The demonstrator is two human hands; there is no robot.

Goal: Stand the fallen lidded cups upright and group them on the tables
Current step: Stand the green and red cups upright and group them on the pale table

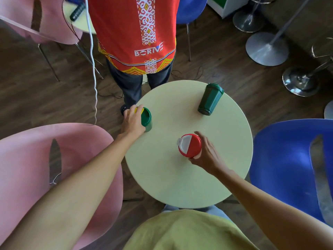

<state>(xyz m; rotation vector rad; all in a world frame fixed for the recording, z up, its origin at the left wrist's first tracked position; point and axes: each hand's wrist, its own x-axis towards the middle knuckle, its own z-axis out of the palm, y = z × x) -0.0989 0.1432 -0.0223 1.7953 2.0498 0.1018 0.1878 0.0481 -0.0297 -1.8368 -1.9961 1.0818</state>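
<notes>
Plastic, by the look of all three lidded cups: hard, smooth and probably light, so each should take a one-handed wrap round the barrel, though glossy walls could slip. The dark green cup (210, 99) lay on its side at about two o'clock on the round desk (180, 181), well apart from the others. Its long axis ran from the lid at one o'clock to the base at seven, and mid-barrel looked the sound place to grip. The left hand (132, 121) curled round the green cup (146, 120) at the desk's nine o'clock edge, lid facing up. The right hand (209, 154) held the red cup (190, 146) near the centre — also lid up, its white flap toward ten o'clock. Whether its base touched the desk could not be told.
</notes>
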